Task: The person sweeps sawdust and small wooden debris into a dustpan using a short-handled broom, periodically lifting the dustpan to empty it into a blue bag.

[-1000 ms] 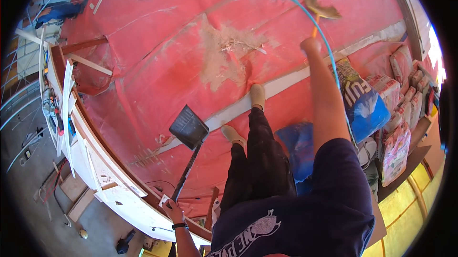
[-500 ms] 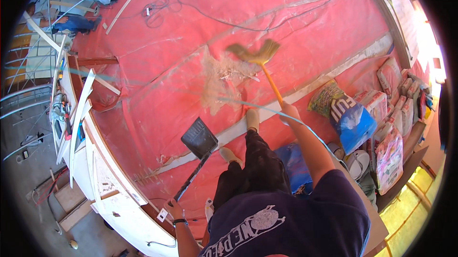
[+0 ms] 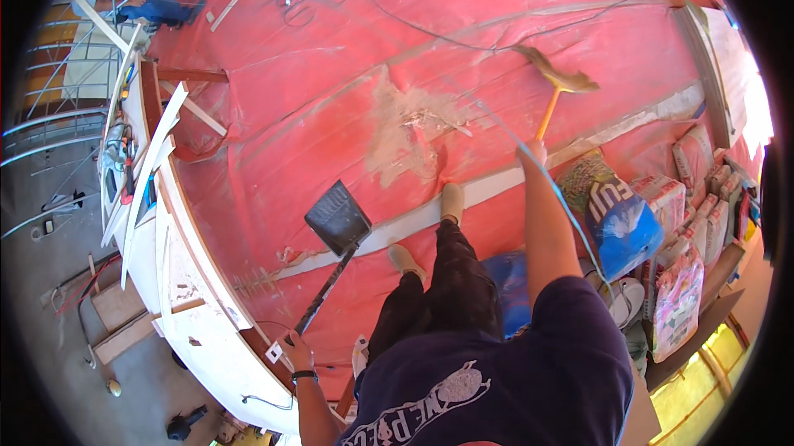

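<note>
My right hand is closed round the orange handle of a broom, whose yellow-brown bristles fan out over the red floor sheet at the upper right. Down at the lower left, my left hand grips the dark stick of a long-handled dustpan. The black pan lies left of my feet with nothing visible in it. A pale heap of dust and debris is spread on the red sheet ahead of my feet, apart from both broom and pan.
On the right stand a blue bag and stacked packages. A white curved panel with loose strips borders the left side. A cable crosses the sheet. A person is at the upper left.
The broom has swung to the right, away from the dust, with my right arm following. The dustpan stays low on the left, shifted only slightly. The whole view has moved a little.
</note>
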{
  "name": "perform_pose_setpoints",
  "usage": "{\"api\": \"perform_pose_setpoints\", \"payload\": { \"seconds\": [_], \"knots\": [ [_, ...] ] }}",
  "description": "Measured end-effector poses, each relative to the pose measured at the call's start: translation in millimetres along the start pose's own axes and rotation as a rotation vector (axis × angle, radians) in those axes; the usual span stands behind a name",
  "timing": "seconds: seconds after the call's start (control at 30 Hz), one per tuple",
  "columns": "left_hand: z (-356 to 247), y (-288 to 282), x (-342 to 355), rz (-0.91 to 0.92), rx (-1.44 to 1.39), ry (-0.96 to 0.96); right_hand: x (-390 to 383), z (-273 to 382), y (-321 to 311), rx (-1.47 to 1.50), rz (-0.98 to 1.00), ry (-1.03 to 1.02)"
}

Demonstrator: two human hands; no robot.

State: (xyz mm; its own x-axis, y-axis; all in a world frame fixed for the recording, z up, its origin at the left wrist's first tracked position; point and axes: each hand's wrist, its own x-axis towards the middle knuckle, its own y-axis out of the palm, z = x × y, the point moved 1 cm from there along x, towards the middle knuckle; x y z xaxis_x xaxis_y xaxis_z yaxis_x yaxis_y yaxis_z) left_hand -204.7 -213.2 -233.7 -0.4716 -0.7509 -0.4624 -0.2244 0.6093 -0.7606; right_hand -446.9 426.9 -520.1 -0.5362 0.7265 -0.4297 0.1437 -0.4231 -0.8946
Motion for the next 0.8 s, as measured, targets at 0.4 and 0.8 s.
{"api": "perform_pose_setpoints", "payload": {
  "seconds": [0.4,0.8],
  "knots": [
    [69,-44,-1,-0.141,0.193,0.153,-34,106,41,0.039,0.199,-0.029],
    [81,-11,58,-0.089,0.118,0.249,-213,6,15,0.071,0.502,-0.222]
  ]
}}
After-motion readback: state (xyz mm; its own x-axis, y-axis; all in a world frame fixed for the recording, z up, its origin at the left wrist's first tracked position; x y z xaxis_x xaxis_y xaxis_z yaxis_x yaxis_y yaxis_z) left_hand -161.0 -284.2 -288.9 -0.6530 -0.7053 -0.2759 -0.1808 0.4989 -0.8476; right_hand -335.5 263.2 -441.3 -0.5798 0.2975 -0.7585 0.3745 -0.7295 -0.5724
